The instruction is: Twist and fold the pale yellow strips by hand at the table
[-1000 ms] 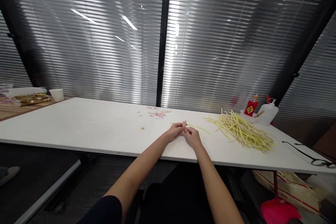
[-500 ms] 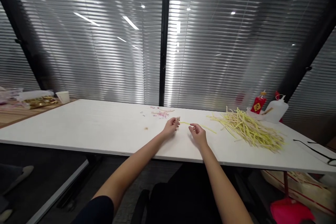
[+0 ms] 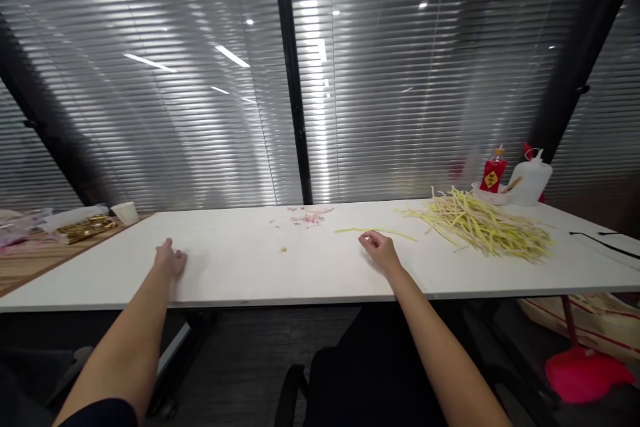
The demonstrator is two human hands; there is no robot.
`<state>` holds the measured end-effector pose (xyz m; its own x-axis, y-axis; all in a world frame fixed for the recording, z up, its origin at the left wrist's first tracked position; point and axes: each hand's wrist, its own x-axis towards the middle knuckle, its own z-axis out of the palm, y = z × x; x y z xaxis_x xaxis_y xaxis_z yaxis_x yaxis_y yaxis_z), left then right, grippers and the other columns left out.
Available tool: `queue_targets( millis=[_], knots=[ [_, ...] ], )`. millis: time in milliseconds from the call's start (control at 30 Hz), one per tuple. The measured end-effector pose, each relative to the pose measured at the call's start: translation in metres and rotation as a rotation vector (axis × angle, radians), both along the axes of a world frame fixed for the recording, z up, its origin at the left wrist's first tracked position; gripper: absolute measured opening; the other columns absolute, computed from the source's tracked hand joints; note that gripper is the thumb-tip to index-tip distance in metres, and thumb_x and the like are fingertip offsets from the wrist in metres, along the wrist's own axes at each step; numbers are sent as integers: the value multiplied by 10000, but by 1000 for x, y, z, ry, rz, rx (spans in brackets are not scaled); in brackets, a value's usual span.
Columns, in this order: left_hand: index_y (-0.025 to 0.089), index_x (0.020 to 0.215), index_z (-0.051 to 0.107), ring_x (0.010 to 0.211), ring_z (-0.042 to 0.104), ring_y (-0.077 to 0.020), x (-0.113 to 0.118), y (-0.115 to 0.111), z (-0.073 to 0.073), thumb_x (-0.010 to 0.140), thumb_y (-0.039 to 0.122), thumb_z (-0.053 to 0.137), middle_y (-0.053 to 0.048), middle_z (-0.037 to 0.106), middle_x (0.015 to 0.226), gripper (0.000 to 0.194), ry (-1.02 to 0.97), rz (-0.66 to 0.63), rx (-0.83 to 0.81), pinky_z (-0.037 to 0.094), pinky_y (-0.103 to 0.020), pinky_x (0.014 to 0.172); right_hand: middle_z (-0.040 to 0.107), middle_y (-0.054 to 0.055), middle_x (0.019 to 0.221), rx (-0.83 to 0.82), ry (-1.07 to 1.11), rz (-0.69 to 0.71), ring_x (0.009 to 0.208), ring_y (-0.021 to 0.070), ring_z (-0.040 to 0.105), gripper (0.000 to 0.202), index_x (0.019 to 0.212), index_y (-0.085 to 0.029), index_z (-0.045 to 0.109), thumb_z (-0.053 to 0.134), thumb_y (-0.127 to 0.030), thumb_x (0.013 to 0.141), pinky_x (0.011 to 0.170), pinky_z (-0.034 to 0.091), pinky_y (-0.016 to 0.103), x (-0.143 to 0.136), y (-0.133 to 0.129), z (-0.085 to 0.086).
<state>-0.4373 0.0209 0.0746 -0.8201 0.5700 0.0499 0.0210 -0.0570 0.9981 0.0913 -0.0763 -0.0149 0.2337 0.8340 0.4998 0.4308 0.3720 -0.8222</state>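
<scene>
My right hand point(image 3: 380, 251) is over the middle of the white table point(image 3: 240, 270), its thumb and fingertips drawn together in a pinch. A long, thin yellow strip point(image 3: 397, 233) runs along those fingertips and sticks out on both sides; the exact contact is partly hidden. Far out to the left, my left hand point(image 3: 170, 259) is stretched over the table with the index finger extended and the thumb apart. Nothing shows in it, though some fingers are hidden. Further right lies a loose pile of similar yellow and pale strips point(image 3: 483, 227).
Small pinkish scraps point(image 3: 310, 219) lie near the back edge. Behind the pile stand a red bottle point(image 3: 493, 173), a white squeeze bottle point(image 3: 531, 179) and a shallow bowl point(image 3: 487, 196). Black-framed glasses point(image 3: 607, 245) rest at right. A paper cup point(image 3: 125, 213) and plastic-wrapped golden items point(image 3: 86, 228) are at left.
My left hand has left the yellow strip's left end and swung far to the left. My right hand stays by the strip. The view has shifted and tilted slightly.
</scene>
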Motion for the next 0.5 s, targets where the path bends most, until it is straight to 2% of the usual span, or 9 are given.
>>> queue_targets(
  millis=[67,100,167,233,367,433,500],
  knots=[
    [178,813,438,541,472,-76,-21,-3,-8,875,86,382,63,358,607,125,-233,-67,-29,455,-249,606,466,-21,529,6,-6,-3,489,126,388,350,778,-190,662,560,-524,753,503,329,250,-1,-1,1],
    [181,841,450,575,499,-82,-27,-2,-13,874,93,384,55,402,635,115,-270,-128,-12,455,-242,612,459,-21,525,9,-8,-3,493,128,386,347,755,-190,657,560,-524,751,504,328,251,-2,-2,1],
    [176,893,478,635,536,-86,-28,3,-22,852,109,432,36,488,707,91,-225,-209,14,455,-222,626,449,-19,521,17,-13,8,502,129,385,349,697,-189,637,559,-525,752,510,327,252,-2,-4,2],
    [171,949,511,681,554,-86,-17,10,-27,806,147,524,23,536,770,145,-70,-267,-28,450,-200,633,435,-21,513,30,-8,29,502,124,374,366,629,-188,604,561,-529,754,512,321,253,-1,-4,3],
    [187,1099,519,766,582,-123,34,18,-26,771,274,577,-15,580,932,344,242,-447,-97,458,-215,623,368,-35,455,66,122,105,460,110,335,431,523,-187,534,581,-553,745,487,293,254,-4,-7,13],
    [182,1129,522,792,591,-146,70,20,-26,755,334,583,-38,588,1002,409,398,-583,-65,468,-235,625,319,-50,409,125,267,194,413,99,293,469,523,-189,535,543,-592,764,466,288,256,-16,-18,28],
    [178,1154,522,809,597,-168,111,19,-27,737,391,591,-58,591,1051,474,545,-745,-48,477,-261,641,297,-58,382,227,430,374,371,89,247,539,553,-189,563,439,-652,801,447,302,261,-38,-41,51]
  ],
)
